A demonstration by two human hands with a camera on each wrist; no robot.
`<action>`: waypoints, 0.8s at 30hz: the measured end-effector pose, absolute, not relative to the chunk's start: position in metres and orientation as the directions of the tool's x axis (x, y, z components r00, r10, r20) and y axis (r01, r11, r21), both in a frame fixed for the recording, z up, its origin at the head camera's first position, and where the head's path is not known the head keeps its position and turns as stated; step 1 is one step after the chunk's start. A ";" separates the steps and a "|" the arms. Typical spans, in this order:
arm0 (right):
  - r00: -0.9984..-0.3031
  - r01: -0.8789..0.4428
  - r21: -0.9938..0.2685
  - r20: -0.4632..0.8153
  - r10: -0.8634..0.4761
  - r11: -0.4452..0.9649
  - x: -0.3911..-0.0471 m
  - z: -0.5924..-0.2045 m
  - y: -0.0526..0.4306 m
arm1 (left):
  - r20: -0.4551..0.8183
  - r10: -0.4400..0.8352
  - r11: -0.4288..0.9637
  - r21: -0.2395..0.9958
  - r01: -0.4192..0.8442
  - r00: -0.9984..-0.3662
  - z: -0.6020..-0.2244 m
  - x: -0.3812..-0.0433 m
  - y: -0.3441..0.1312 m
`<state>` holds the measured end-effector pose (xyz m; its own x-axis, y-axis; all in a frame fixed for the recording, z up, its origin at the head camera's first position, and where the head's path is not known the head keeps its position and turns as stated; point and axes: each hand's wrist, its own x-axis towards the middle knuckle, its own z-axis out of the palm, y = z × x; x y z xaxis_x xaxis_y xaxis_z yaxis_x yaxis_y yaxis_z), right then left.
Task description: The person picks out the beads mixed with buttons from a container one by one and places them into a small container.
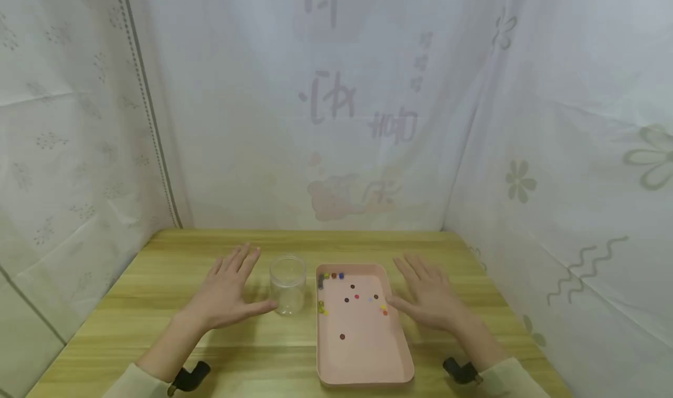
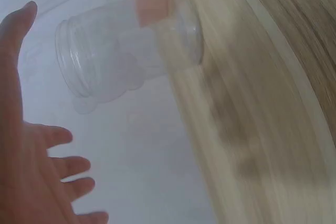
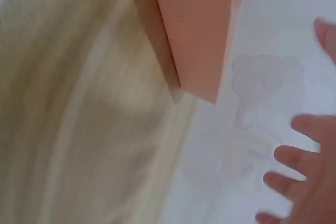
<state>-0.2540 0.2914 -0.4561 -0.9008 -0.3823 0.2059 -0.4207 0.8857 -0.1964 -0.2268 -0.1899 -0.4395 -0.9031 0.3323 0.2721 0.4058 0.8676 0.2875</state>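
Fingers and thumb of the left hand point(image 1: 223, 301) are standing apart, the thumb reaching out widest, and they are holding nothing; those of the right hand point(image 1: 433, 298) are likewise spreading with gaps between them, gripping nothing; just to the right of the left thumb, a clear jar point(image 1: 288, 293) is standing upright, and the left wrist view is showing a gap between hand and jar; farther right, between the jar and the right hand, a shallow pink tray point(image 1: 368, 351) is lying flat, the right thumb hovering by its right edge; inside it, small coloured beads point(image 1: 357, 297) are resting, several gathering at the far left corner, others scattering over the far half, one brown bead point(image 1: 342, 336) sitting alone nearer; the jar is looking light, smooth and rather slippery, perhaps plastic, so its sides are inviting a gentle wrap below the rim; the tray is seeming light and stiff, its long side walls offering the best hold, kept level since the beads are likely to roll; beneath everything a wooden table point(image 1: 252, 363) is stretching away, and pale printed cloth point(image 1: 236, 94) is hanging beyond its far edge.
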 end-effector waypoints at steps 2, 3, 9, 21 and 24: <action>-0.893 -0.432 -0.244 0.250 -0.374 0.868 -0.255 -0.459 0.292 | 0.285 0.326 0.834 0.362 0.416 -0.902 -0.440 -0.228 -0.187; -0.892 -0.433 -0.286 0.270 -0.362 0.854 -0.255 -0.459 0.292 | 0.288 0.322 0.809 0.411 0.420 -0.902 -0.440 -0.229 -0.185; -0.893 -0.427 -0.513 0.367 -0.259 0.745 -0.254 -0.455 0.291 | 0.313 0.322 0.570 0.690 0.447 -0.894 -0.440 -0.241 -0.174; -0.886 -0.430 -0.521 0.398 -0.236 0.738 -0.252 -0.453 0.291 | 0.299 0.333 0.396 0.816 0.421 -0.894 -0.459 -0.270 -0.148; -0.892 -0.423 -0.527 0.386 -0.236 0.738 -0.251 -0.453 0.290 | 0.269 0.321 0.390 0.836 0.386 -0.908 -0.464 -0.276 -0.143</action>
<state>-0.2510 0.2896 -0.4526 -0.8921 -0.2356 0.3856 -0.4225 0.7376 -0.5267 -0.2764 -0.1434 -0.4635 -0.9081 0.3211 0.2689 0.3856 0.3903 0.8361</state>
